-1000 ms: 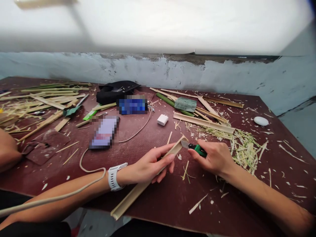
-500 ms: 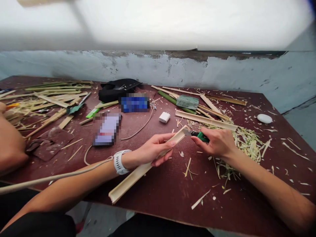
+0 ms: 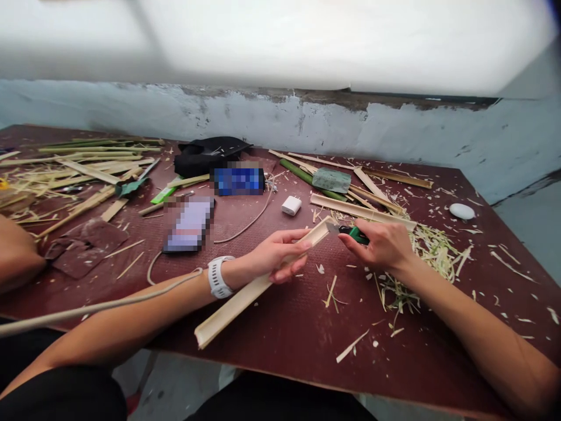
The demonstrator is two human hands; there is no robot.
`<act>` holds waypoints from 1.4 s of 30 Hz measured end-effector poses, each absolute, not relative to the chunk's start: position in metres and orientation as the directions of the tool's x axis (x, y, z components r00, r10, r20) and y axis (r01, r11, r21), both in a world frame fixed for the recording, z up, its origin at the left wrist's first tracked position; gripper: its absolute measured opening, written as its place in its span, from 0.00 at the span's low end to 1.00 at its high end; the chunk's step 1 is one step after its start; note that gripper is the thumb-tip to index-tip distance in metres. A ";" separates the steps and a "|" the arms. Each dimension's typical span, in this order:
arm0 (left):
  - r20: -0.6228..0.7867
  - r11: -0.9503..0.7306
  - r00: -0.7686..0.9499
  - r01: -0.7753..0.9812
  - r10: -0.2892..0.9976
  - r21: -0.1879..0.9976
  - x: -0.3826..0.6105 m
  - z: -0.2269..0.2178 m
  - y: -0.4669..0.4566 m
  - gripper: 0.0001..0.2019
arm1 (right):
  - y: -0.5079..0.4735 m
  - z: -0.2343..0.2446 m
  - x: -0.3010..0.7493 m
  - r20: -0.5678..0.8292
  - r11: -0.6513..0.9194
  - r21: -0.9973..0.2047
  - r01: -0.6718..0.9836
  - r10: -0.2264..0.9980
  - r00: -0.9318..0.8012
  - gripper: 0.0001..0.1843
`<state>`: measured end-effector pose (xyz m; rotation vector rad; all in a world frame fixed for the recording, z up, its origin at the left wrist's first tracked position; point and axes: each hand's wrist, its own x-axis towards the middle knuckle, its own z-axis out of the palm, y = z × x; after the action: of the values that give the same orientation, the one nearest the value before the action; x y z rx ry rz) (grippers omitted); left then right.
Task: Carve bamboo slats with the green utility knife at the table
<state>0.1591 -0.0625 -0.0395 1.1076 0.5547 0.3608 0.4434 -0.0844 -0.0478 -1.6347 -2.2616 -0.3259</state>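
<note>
My left hand (image 3: 284, 255) is wrapped round the middle of a split bamboo strip (image 3: 239, 308), hollow side up. The strip slants from the table's front edge up to the right. In my right hand (image 3: 385, 245) is a utility knife (image 3: 356, 234) with a green and black handle. Its blade lies at the far end of the strip, and seems to touch the inner face there. Pale shavings (image 3: 433, 251) are heaped just behind my right hand. Another split bamboo piece (image 3: 363, 211) lies beyond both hands.
A phone (image 3: 189, 225), a second device with a blue screen (image 3: 238, 181) and a white charger (image 3: 291, 205) lie beyond my left arm. Bamboo strips (image 3: 87, 169) pile up at the left. Another person's arm (image 3: 20, 254) rests there. A white oval object (image 3: 461, 211) sits at right.
The view has shifted slightly, so the table contents sit a little higher in the picture. Both hands keep their grips, and the knife blade stays at the strip's far end.
</note>
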 end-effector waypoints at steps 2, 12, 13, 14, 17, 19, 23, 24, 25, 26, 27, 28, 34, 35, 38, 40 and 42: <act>-0.248 0.401 0.824 0.028 0.509 0.916 0.155 -0.038 -0.065 0.29 | -0.081 -0.043 0.456 0.383 0.249 -0.120 0.961 0.905 -0.187 0.32; -0.231 0.398 0.799 -0.011 0.555 0.917 0.159 -0.039 -0.081 0.26 | -0.118 -0.031 0.420 0.361 0.363 -0.237 0.901 0.894 -0.265 0.29; -0.242 0.438 0.812 -0.019 0.532 0.899 0.159 -0.039 -0.083 0.26 | -0.123 -0.032 0.413 0.368 0.386 -0.239 0.891 0.885 -0.285 0.28; -0.256 0.479 0.825 -0.021 0.504 0.877 0.158 -0.039 -0.084 0.26 | -0.128 -0.033 0.409 0.381 0.405 -0.243 0.882 0.876 -0.297 0.26; -0.295 0.563 0.846 -0.007 0.443 0.826 0.156 -0.041 -0.086 0.26 | -0.134 -0.036 0.407 0.443 0.415 -0.226 0.881 0.849 -0.287 0.23; -0.305 0.595 0.851 -0.011 0.427 0.804 0.155 -0.042 -0.087 0.25 | -0.132 -0.039 0.410 0.464 0.392 -0.205 0.897 0.846 -0.263 0.24; -0.319 0.680 0.869 -0.027 0.378 0.733 0.156 -0.045 -0.086 0.24 | -0.125 -0.042 0.417 0.433 0.373 -0.236 0.898 0.867 -0.246 0.25; -0.316 0.694 0.876 -0.029 0.364 0.719 0.156 -0.045 -0.086 0.23 | -0.124 -0.043 0.417 0.416 0.367 -0.258 0.894 0.877 -0.240 0.24; -0.308 0.702 0.884 -0.032 0.352 0.711 0.156 -0.044 -0.086 0.23 | -0.124 -0.043 0.417 0.401 0.359 -0.280 0.890 0.886 -0.232 0.24; -0.298 0.708 0.891 -0.036 0.342 0.705 0.156 -0.044 -0.086 0.23 | -0.124 -0.044 0.417 0.385 0.353 -0.297 0.887 0.895 -0.227 0.23; -0.293 0.714 0.896 -0.039 0.335 0.699 0.156 -0.043 -0.087 0.23 | -0.125 -0.044 0.416 0.375 0.350 -0.306 0.885 0.899 -0.226 0.23; -0.292 0.722 0.897 -0.043 0.332 0.691 0.156 -0.042 -0.087 0.23 | -0.126 -0.044 0.415 0.372 0.352 -0.307 0.884 0.900 -0.229 0.22; -0.295 0.744 0.890 -0.071 0.348 0.665 0.157 -0.037 -0.091 0.23 | -0.133 -0.043 0.409 0.424 0.420 -0.280 0.863 0.861 -0.281 0.20; -0.289 0.740 0.890 -0.075 0.352 0.668 0.157 -0.037 -0.092 0.24 | -0.134 -0.043 0.408 0.433 0.430 -0.284 0.857 0.855 -0.286 0.20; -0.269 0.725 0.896 -0.079 0.353 0.685 0.157 -0.039 -0.094 0.25 | -0.136 -0.043 0.404 0.436 0.448 -0.325 0.833 0.852 -0.288 0.20; -0.255 0.707 0.897 -0.085 0.362 0.702 0.157 -0.042 -0.096 0.26 | -0.137 -0.044 0.401 0.419 0.448 -0.362 0.817 0.862 -0.287 0.20; -0.245 0.684 0.894 -0.089 0.375 0.724 0.157 -0.045 -0.098 0.26 | -0.136 -0.045 0.401 0.393 0.447 -0.394 0.803 0.872 -0.292 0.20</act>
<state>0.1565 -0.0976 -0.0451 0.7778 0.3943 0.2678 0.4008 -0.1360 -0.0449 -1.3977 -2.1444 0.1609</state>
